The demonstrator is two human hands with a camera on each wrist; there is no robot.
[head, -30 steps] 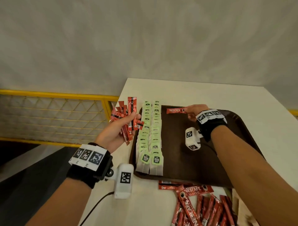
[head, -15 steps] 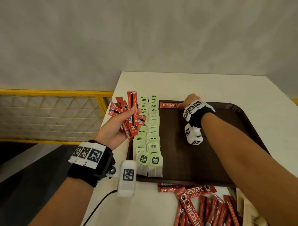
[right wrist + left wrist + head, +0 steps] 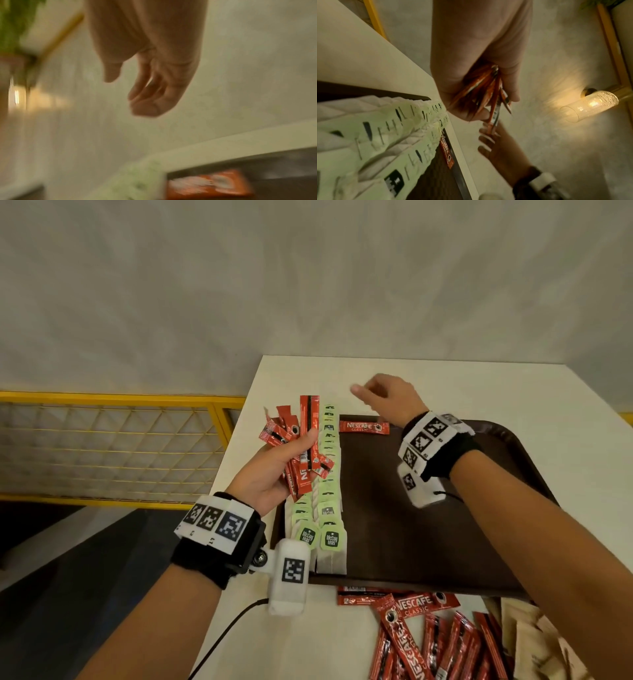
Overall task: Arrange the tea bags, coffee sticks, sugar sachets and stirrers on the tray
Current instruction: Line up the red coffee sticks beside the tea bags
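One coffee stick [image 3: 364,427] on tray [image 3: 428,542]; left hand [image 3: 274,470] grips bundle [image 3: 301,446].

A dark brown rectangular plastic tray [image 3: 428,542] lies flat under the right forearm; two overlapping rows of pale green paper tea bags [image 3: 327,508] with dark round labels run along its edge just beside the left hand [image 3: 270,470]; a fanned bundle of red foil coffee sticks [image 3: 301,446] stands roughly upright in that hand's grip; one red Nescafe coffee stick [image 3: 364,427] lies flat and crosswise at the tray's far edge, just below the right hand [image 3: 387,400], apart from it; a loose heap of red coffee sticks [image 3: 431,635] lies off the tray, near the right elbow, with crumpled beige paper sachets [image 3: 534,642] beside it.
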